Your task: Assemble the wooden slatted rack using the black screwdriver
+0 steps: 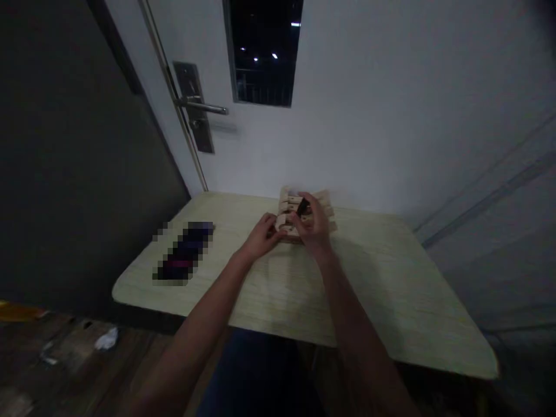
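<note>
A white door [356, 116] is filling the background of a dim room, its dark window [264, 29] showing a few bright lights [274, 56] and its metal handle [206, 107] jutting from a long lock plate [202, 136]. A pale table [373, 284] with rounded corners is standing against it. On the table's left part a dark thing [185, 249] with magenta and bluish patches is lying under coarse pixel blocks, which are hiding any lettering.

Near the table's far edge, around the middle, a light wooden slatted piece [284, 204] is resting; its small dark marks are showing too faintly to read. The left hand [262, 236] is touching its near left corner, fingers bent and close together; whether they are clamping it, I cannot tell. The right hand [318, 229] is arching over it, thumb and forefinger standing apart around a small black piece [303, 207]; whether they are gripping it is unclear.
</note>
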Action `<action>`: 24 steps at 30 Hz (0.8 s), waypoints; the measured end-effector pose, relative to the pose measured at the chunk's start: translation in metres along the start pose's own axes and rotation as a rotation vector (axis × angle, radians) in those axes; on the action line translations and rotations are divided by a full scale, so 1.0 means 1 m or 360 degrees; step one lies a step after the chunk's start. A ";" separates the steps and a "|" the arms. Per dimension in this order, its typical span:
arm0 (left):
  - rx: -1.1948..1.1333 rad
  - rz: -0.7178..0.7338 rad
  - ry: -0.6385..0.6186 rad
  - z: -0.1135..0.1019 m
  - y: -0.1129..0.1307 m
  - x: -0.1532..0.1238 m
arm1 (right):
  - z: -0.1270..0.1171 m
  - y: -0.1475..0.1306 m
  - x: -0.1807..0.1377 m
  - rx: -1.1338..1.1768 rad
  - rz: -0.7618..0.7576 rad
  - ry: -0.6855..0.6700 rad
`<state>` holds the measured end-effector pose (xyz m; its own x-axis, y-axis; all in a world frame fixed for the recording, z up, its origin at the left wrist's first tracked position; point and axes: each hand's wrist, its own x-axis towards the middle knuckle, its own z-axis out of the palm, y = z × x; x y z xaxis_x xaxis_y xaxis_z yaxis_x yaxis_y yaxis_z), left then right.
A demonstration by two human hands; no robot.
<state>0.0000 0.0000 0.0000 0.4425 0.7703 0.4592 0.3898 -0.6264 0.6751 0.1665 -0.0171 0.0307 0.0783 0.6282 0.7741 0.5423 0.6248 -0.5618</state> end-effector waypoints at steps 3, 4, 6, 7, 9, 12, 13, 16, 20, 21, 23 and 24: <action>0.0003 0.0013 0.0011 0.000 -0.001 0.000 | 0.001 -0.001 -0.003 0.0235 0.0114 -0.0175; 0.0000 0.0015 0.0013 0.000 -0.001 -0.001 | 0.001 -0.001 -0.004 0.0274 0.0131 -0.0206; -0.0014 0.0019 0.0014 0.001 -0.002 -0.001 | 0.002 0.001 -0.004 0.0299 0.0138 -0.0230; -0.0016 0.0018 0.0017 0.001 -0.002 -0.001 | 0.003 0.002 -0.003 0.0271 0.0123 -0.0212; -0.0011 0.0016 0.0022 0.001 -0.003 -0.001 | 0.005 0.004 -0.002 0.0163 0.0054 -0.0140; -0.0027 0.0015 0.0022 0.002 -0.004 -0.001 | 0.006 0.005 0.000 -0.0008 -0.0100 -0.0079; -0.0037 0.0016 0.0019 0.002 -0.004 -0.001 | 0.007 0.005 0.000 -0.0035 -0.0139 -0.0073; -0.0036 0.0026 0.0028 0.001 -0.004 -0.001 | 0.006 0.004 -0.001 -0.0035 -0.0171 -0.0065; -0.0016 0.0025 0.0034 0.001 -0.003 0.000 | 0.006 0.005 -0.005 0.0095 -0.0100 -0.0172; -0.0019 0.0023 0.0029 0.001 -0.003 0.000 | 0.006 0.006 -0.006 0.0136 -0.0074 -0.0209; -0.0028 0.0015 0.0021 0.001 -0.003 0.000 | 0.008 0.008 -0.006 0.0189 -0.0029 -0.0239; -0.0038 0.0010 0.0020 0.002 -0.003 0.000 | 0.008 0.009 -0.006 0.0191 -0.0015 -0.0228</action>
<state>0.0000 0.0019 -0.0034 0.4346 0.7678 0.4707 0.3675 -0.6283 0.6857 0.1639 -0.0117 0.0184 -0.0507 0.6763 0.7349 0.4380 0.6764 -0.5922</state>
